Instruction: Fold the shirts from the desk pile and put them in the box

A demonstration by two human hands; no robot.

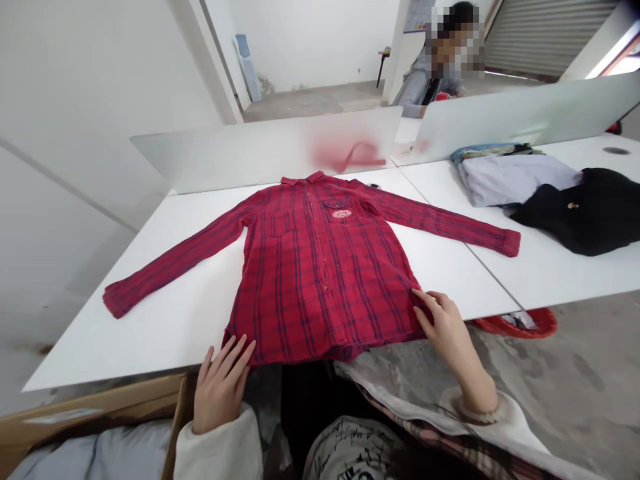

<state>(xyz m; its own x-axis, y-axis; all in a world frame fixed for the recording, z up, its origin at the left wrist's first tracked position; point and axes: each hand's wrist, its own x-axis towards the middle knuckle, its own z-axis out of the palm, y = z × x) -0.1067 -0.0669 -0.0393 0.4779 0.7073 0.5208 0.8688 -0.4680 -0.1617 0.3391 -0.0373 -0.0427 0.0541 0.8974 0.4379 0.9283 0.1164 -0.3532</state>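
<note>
A red plaid shirt [305, 267] with dark blue stripes lies front up on the white table, buttoned, its collar at the far side. Its sleeves stretch out to left and right, and an oval patch [342, 214] marks one chest pocket. The hem reaches the near table edge. My left hand [220, 383] rests with spread fingers on the lower left corner of the shirt. At the lower right side edge, the fingertips of my right hand [445, 327] touch the cloth, with the fingers apart and slightly bent.
Folded clothes [515, 177] and a black garment [590, 210] lie on the table at right. A frosted divider [270, 147] runs along the back; a person [417, 83] is beyond it. Below are a cardboard box [100, 407] with grey cloth and a red basket [545, 323].
</note>
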